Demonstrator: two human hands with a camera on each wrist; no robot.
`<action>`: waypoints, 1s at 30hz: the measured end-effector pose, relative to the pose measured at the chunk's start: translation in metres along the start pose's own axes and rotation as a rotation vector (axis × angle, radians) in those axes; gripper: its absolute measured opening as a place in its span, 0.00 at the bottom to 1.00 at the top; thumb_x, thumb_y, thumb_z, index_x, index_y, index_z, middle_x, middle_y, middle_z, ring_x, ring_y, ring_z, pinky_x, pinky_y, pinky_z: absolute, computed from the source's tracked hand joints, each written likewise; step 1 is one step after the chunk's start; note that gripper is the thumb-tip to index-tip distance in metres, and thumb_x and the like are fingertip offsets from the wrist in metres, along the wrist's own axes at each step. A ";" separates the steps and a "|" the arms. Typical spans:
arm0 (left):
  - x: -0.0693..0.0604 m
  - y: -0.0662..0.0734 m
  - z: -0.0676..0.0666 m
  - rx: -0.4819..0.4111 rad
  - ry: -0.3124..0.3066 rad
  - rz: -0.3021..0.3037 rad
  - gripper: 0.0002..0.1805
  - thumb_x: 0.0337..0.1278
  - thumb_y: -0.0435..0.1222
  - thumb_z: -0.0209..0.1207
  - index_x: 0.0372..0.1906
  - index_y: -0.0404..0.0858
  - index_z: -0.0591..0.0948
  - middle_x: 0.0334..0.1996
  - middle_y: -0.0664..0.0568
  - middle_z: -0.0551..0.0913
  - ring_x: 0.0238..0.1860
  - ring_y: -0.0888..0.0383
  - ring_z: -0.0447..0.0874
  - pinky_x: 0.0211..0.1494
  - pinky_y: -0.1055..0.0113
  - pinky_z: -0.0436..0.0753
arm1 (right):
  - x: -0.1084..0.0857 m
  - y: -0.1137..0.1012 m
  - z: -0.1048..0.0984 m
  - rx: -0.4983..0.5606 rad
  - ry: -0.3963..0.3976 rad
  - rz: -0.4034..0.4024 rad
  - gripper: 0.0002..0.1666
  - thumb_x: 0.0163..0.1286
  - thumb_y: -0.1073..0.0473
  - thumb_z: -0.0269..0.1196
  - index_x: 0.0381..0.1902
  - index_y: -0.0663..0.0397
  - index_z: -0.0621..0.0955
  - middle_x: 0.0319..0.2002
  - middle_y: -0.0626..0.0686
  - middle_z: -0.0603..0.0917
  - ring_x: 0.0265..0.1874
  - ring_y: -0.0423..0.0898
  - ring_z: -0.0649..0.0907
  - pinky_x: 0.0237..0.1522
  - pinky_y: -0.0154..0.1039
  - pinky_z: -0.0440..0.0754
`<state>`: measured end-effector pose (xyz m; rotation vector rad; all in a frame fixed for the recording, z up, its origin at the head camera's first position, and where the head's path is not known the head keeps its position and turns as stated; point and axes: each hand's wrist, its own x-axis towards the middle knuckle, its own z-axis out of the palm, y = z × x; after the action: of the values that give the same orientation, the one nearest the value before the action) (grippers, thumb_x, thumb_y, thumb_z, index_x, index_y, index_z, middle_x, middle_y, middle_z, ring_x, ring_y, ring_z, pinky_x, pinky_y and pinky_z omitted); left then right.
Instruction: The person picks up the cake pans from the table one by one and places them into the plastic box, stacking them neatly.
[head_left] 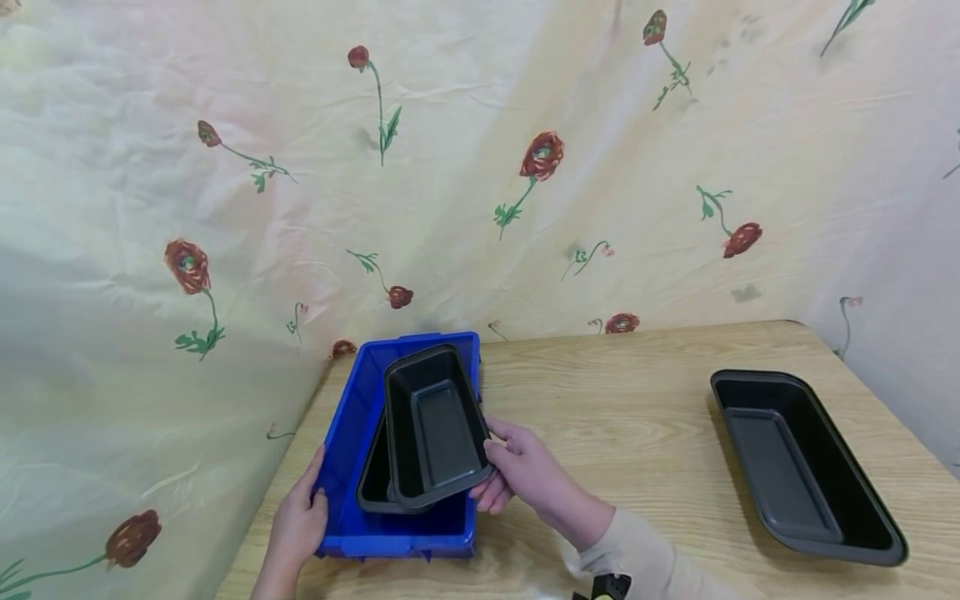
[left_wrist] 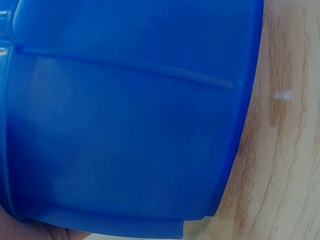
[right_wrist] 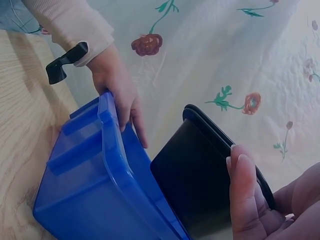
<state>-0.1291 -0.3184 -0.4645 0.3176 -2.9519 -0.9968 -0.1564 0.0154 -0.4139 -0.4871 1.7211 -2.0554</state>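
My right hand [head_left: 525, 467] grips the near right corner of a dark loaf pan [head_left: 442, 433], its thumb on the rim and its fingers beneath. The pan is held tilted over a blue plastic bin [head_left: 401, 546]. A second dark loaf pan [head_left: 372, 479] lies inside the bin, mostly hidden under the held one. My left hand [head_left: 296, 521] holds the bin's left rim near its front corner. In the right wrist view the left hand [right_wrist: 117, 90] reaches over that rim. The left wrist view shows the bin's outer wall [left_wrist: 120, 140] close up.
A third dark loaf pan [head_left: 810, 467] stands at the right of the wooden table [head_left: 600, 400]. A flower-patterned cloth [head_left: 465, 167] hangs behind the table and along its left side.
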 end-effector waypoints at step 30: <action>0.003 -0.001 0.003 -0.004 0.008 -0.053 0.37 0.69 0.26 0.38 0.79 0.48 0.45 0.72 0.30 0.55 0.68 0.30 0.57 0.65 0.34 0.62 | 0.027 0.019 0.027 0.033 0.020 0.020 0.29 0.79 0.66 0.41 0.74 0.67 0.55 0.26 0.73 0.83 0.13 0.45 0.84 0.18 0.41 0.85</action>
<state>-0.1325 -0.3176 -0.4678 0.4015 -2.9483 -1.0047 -0.1637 -0.0241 -0.4281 -0.4391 1.6938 -2.0776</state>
